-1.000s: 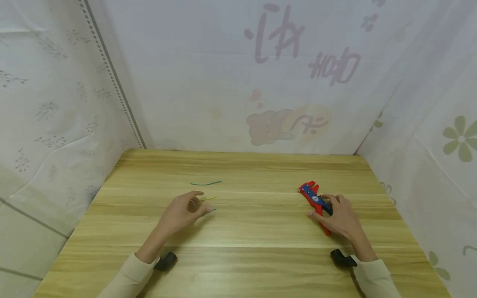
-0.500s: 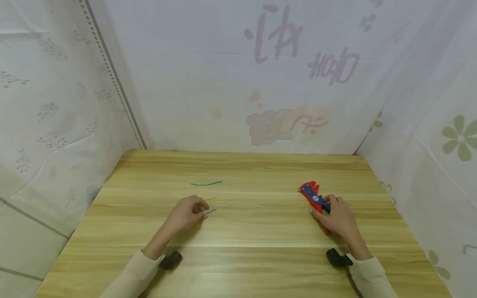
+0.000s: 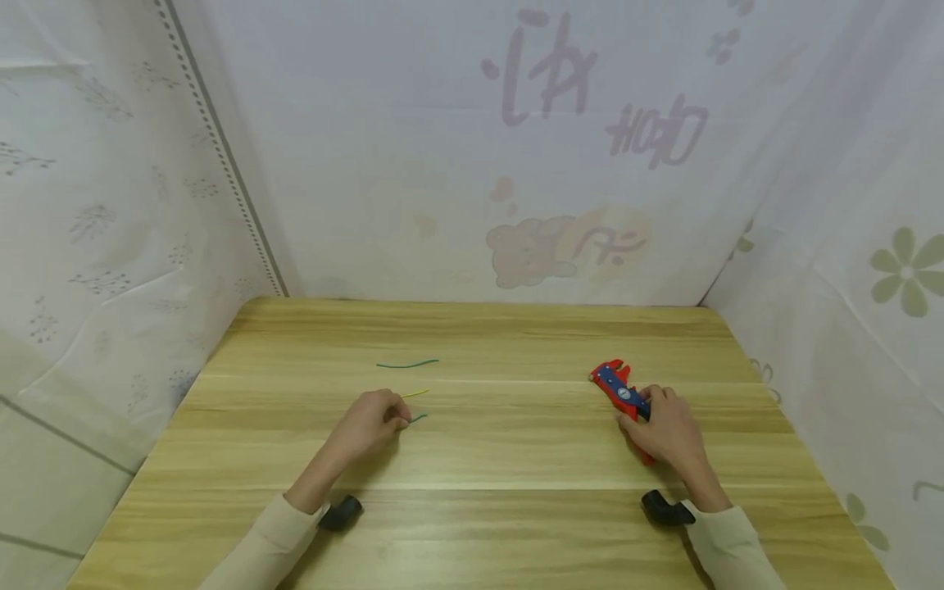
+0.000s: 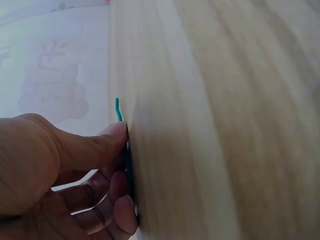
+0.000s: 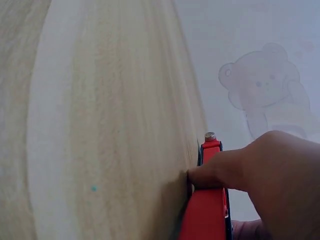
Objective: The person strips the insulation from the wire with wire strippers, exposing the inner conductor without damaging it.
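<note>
With thumb and fingertips, my left hand (image 3: pixel 371 424) pinches a short green wire (image 3: pixel 419 418) at the tabletop. In the left wrist view, the end of this wire (image 4: pixel 118 107) sticks out past the thumb. A yellow wire (image 3: pixel 416 393) lies just behind the fingertips, partly hidden by the hand. Farther back is another, longer green wire (image 3: pixel 407 365), slightly bent. On the right, my right hand (image 3: pixel 673 430) grips the handles of a red and blue wire stripper (image 3: pixel 610 383), its head pointing away to the back left. The right wrist view shows the thumb against its red handle (image 5: pixel 202 215).
The wooden table (image 3: pixel 509 459) runs back to a patterned cloth wall (image 3: pixel 413 164), with more cloth at both sides. A black wrist-worn piece (image 3: pixel 342 514) sits by the left cuff, and a similar black piece (image 3: pixel 666 508) by the right.
My left thumb and fingers have come together on the near green wire, from spread apart above it. The right hand has closed slightly around the wire stripper, which has stayed in place.
</note>
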{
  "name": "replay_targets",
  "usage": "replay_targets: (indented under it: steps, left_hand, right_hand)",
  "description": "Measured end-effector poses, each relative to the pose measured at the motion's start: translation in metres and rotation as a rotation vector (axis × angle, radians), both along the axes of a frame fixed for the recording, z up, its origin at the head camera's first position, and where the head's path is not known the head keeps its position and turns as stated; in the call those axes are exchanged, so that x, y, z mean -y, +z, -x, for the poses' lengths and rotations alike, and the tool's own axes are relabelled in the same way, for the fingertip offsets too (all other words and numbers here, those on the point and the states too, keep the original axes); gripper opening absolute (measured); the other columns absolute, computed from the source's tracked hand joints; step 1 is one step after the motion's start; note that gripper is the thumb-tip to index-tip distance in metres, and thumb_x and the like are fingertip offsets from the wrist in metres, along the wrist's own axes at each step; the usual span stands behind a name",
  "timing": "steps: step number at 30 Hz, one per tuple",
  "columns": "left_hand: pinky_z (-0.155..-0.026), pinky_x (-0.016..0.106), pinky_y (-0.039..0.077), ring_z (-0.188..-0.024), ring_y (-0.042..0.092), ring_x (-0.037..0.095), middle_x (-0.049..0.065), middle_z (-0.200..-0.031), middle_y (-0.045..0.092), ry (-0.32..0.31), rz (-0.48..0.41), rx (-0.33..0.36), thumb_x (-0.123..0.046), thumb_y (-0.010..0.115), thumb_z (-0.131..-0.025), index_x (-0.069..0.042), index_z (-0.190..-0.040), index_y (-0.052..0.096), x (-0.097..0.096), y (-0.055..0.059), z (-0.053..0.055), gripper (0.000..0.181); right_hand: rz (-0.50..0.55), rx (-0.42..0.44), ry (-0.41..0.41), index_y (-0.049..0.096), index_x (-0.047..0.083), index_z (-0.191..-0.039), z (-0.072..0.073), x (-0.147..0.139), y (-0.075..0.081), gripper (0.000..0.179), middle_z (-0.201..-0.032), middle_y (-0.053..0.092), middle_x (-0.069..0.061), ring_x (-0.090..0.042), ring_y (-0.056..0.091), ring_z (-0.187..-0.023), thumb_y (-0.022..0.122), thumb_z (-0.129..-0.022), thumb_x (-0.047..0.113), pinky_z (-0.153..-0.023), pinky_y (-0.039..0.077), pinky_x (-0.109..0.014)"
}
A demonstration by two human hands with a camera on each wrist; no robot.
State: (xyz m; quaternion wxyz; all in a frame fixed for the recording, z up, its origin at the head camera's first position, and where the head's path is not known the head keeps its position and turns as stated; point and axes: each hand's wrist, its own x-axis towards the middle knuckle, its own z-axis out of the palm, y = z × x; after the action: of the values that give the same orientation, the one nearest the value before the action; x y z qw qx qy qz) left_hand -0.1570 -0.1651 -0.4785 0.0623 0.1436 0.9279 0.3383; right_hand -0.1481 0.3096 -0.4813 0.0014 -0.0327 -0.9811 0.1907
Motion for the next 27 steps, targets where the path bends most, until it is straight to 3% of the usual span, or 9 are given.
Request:
replay_targets:
  steps: [8,13,17,20,23,27]
  left_hand:
    - [-0.078,0.034,0.056,-0.084,0.061,0.015,0.002,-0.088,0.067,-0.034,-0.001,-0.014,0.003,0.071,-0.092,-0.006,-0.087,0.068,0.001,-0.001,0.001,0.011]
    - [-0.078,0.033,0.055,-0.085,0.061,0.014,0.002,-0.088,0.069,-0.088,-0.015,-0.051,0.002,0.07,-0.093,-0.004,-0.091,0.069,0.001,0.0,0.004,0.007]
    - [-0.08,0.032,0.055,-0.088,0.061,0.015,0.004,-0.092,0.07,-0.114,-0.02,-0.087,0.0,0.068,-0.095,-0.002,-0.097,0.07,-0.001,-0.001,0.005,0.004]
    - [-0.08,0.033,0.056,-0.09,0.064,0.018,0.006,-0.095,0.07,-0.119,-0.035,-0.106,0.001,0.067,-0.095,0.0,-0.099,0.07,-0.001,0.0,0.004,0.005]
    - [-0.078,0.03,0.057,-0.088,0.065,0.017,0.006,-0.094,0.068,-0.14,-0.043,-0.128,0.001,0.066,-0.096,0.001,-0.098,0.068,-0.001,0.001,0.004,0.003]
    - [-0.076,0.026,0.056,-0.085,0.062,0.013,0.004,-0.091,0.066,-0.17,-0.054,-0.14,-0.004,0.066,-0.097,0.001,-0.098,0.066,-0.003,0.0,0.007,0.005]
  right_hand:
    - [0.047,0.032,0.013,0.055,-0.007,-0.128,-0.001,-0.001,0.006,0.055,-0.124,0.055,-0.031,-0.044,0.053,-0.107,0.065,-0.097,0.037,-0.082,0.047,-0.053]
    - [0.119,0.062,0.023,0.055,-0.009,-0.128,-0.002,0.001,0.011,0.052,-0.125,0.057,-0.03,-0.044,0.055,-0.111,0.057,-0.102,0.036,-0.088,0.046,-0.056]
    - [0.193,0.105,0.013,0.058,-0.006,-0.128,0.0,0.003,0.017,0.049,-0.12,0.062,-0.024,-0.034,0.059,-0.104,0.054,-0.104,0.037,-0.082,0.046,-0.044]
    - [0.275,0.159,0.007,0.058,-0.003,-0.131,0.002,0.006,0.02,0.049,-0.118,0.063,-0.019,-0.029,0.056,-0.1,0.051,-0.106,0.04,-0.077,0.041,-0.034]
    - [0.383,0.207,0.023,0.055,-0.002,-0.136,0.004,0.007,0.022,0.051,-0.123,0.061,-0.02,-0.028,0.054,-0.102,0.046,-0.109,0.04,-0.079,0.04,-0.033]
    - [0.634,0.263,0.077,0.044,-0.01,-0.144,0.005,0.006,0.024,0.053,-0.121,0.062,-0.021,-0.022,0.06,-0.097,0.038,-0.113,0.033,-0.08,0.05,-0.033]
